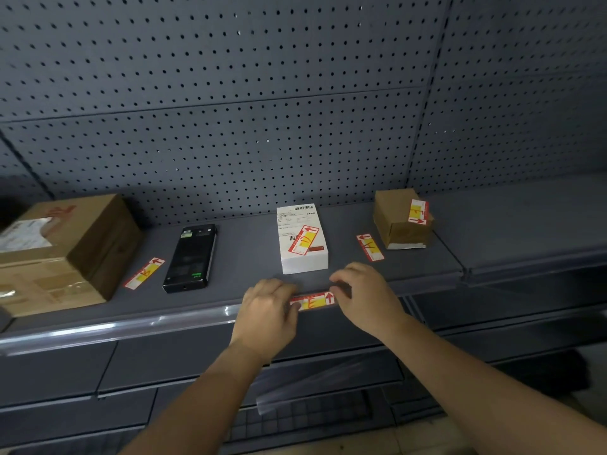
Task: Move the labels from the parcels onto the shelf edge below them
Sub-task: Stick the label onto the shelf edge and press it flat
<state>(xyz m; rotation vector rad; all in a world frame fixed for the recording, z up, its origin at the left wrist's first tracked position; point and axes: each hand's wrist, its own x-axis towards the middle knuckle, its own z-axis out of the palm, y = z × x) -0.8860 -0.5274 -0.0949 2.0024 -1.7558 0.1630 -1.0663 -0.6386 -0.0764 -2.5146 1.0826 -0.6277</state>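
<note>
Now | both hands on label [313, 301] | white parcel [303, 244] just behind

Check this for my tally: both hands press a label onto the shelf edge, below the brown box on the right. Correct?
Not quite. In the head view both hands press the label onto the shelf edge, but below the white box, not the brown box.

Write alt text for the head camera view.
Both hands, left hand and right hand, press a red-and-yellow label onto the shelf edge below a white parcel. Two cardboard parcels, a black scanner and more labels sit on the grey shelf.
</note>
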